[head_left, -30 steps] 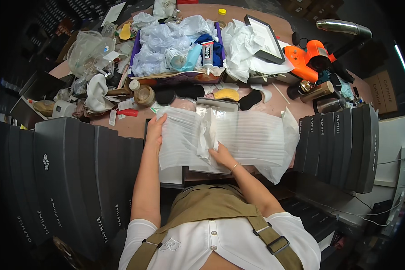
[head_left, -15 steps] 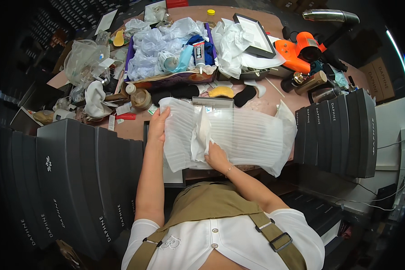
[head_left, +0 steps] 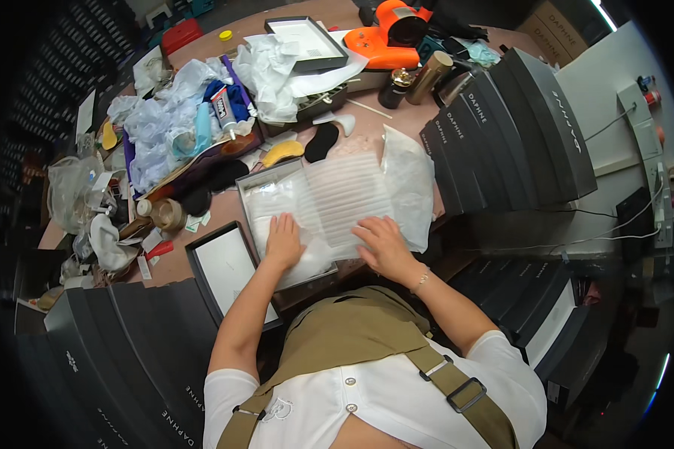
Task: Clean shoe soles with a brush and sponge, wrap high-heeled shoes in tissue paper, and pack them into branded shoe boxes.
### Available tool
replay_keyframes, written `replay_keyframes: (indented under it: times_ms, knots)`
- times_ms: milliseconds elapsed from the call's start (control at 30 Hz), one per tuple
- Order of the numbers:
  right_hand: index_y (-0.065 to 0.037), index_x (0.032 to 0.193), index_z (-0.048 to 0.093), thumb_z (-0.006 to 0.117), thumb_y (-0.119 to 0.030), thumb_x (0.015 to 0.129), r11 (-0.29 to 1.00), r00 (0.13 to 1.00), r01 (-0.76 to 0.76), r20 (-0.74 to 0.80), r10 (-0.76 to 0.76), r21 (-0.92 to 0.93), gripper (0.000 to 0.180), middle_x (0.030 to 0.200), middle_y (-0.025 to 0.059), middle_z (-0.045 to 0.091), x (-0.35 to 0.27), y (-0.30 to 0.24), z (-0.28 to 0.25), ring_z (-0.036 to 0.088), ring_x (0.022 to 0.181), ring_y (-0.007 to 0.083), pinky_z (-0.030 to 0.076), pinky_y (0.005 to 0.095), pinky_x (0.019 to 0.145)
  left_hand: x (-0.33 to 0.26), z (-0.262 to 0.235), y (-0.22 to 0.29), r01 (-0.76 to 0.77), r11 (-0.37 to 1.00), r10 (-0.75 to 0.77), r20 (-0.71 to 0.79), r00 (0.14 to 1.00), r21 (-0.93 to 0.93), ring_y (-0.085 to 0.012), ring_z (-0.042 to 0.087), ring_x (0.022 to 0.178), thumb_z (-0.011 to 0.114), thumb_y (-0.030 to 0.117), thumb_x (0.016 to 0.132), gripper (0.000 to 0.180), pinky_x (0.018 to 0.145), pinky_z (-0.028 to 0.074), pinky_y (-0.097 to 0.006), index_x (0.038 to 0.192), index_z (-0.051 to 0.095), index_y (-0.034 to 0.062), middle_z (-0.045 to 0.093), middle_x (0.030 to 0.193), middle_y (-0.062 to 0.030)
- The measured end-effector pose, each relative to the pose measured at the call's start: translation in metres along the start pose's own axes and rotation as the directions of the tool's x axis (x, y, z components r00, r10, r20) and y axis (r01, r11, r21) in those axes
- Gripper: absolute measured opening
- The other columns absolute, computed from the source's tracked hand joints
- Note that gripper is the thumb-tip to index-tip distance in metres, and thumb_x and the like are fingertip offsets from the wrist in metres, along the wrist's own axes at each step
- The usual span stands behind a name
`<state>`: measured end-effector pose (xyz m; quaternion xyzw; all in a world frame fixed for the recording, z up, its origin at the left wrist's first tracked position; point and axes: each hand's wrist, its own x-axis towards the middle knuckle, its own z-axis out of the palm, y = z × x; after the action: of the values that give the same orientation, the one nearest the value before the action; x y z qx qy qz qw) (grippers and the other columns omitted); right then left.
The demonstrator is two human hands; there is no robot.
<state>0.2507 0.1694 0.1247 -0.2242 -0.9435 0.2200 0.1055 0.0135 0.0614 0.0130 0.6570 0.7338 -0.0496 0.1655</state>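
Rows of dark flat boxes (head_left: 517, 120) stand upright far right and more dark boxes (head_left: 105, 352) near left. An open box (head_left: 277, 224) lined with white tissue wrap (head_left: 344, 198) lies centre, its dark lid (head_left: 225, 269) just left. A framed white-faced box (head_left: 305, 41) sits far centre.

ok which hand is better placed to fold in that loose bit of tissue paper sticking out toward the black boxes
The right hand. It lies flat on the white tissue paper on the side nearer the loose flap. The left hand presses the opposite end, over the open box, and would probably have to cross over.
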Motion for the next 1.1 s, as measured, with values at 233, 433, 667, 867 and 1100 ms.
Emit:
replay_keyframes:
  times_ms: [233, 433, 667, 867, 1100]
  knots:
    - [-0.012, 0.125, 0.052, 0.071, -0.015, 0.071, 0.882, 0.933, -0.361, -0.115, 0.342, -0.304, 0.057, 0.142, 0.0174, 0.034, -0.069, 0.059, -0.013, 0.029, 0.132, 0.039, 0.025, 0.0568, 0.103, 0.005, 0.028, 0.002, -0.109, 0.869, -0.12, -0.419, 0.9, -0.483, -0.0334, 0.033, 0.133, 0.063, 0.02, 0.081, 0.05, 0.11, 0.021, -0.053, 0.124, 0.051, -0.0013, 0.045, 0.133, -0.0204]
    - [-0.011, 0.1, 0.062, 0.064, -0.017, 0.072, 0.896, 0.992, -0.026, -0.123, -0.032, -0.443, 0.029, 0.13, 0.0129, 0.047, 0.01, 0.115, 0.021, 0.037, 0.127, 0.0334, 0.026, 0.0562, 0.103, 0.028, -0.037, 0.076, -0.341, 0.937, 0.279, -0.423, 0.862, -0.076, -0.035, 0.045, 0.123, 0.06, 0.023, 0.085, 0.045, 0.108, 0.023, -0.054, 0.125, 0.052, 0.0038, 0.052, 0.127, -0.017]
    - [0.0, 0.097, 0.064, 0.043, -0.014, 0.087, 0.932, 0.822, -0.217, -0.461, 0.335, 0.29, 0.027, 0.092, 0.019, 0.064, 0.057, 0.155, -0.134, 0.062, 0.086, 0.0319, 0.048, 0.0371, 0.08, 0.07, -0.011, 0.091, 0.012, 0.653, 0.139, 0.135, 0.981, -0.757, -0.0341, 0.052, 0.117, 0.05, 0.048, 0.09, 0.059, 0.106, 0.032, -0.045, 0.129, 0.05, 0.0041, 0.054, 0.128, -0.015]
    - [-0.001, 0.088, 0.061, 0.046, -0.012, 0.079, 0.818, 0.967, 0.224, -0.016, -0.254, 0.53, 0.021, 0.079, 0.0108, 0.06, 0.061, -0.005, -0.185, 0.056, 0.071, 0.0207, 0.044, 0.0289, 0.068, 0.061, -0.061, 0.063, 0.343, -0.757, 0.353, 0.094, 0.931, -0.557, -0.0313, 0.053, 0.117, 0.051, 0.056, 0.087, 0.071, 0.097, 0.044, -0.042, 0.138, 0.04, 0.0065, 0.048, 0.134, -0.0182]
    - [-0.004, 0.09, 0.061, 0.057, -0.011, 0.075, 0.659, 0.687, 0.551, 0.17, -0.706, 0.511, 0.016, 0.081, 0.0093, 0.053, 0.04, -0.116, -0.064, 0.053, 0.078, 0.0275, 0.044, 0.0362, 0.076, -0.024, -0.06, 0.082, 0.036, -0.745, 0.257, -0.237, 0.937, -0.666, -0.0263, 0.053, 0.116, 0.066, 0.035, 0.081, 0.07, 0.096, 0.044, -0.039, 0.138, 0.036, 0.0078, 0.048, 0.132, -0.0147]
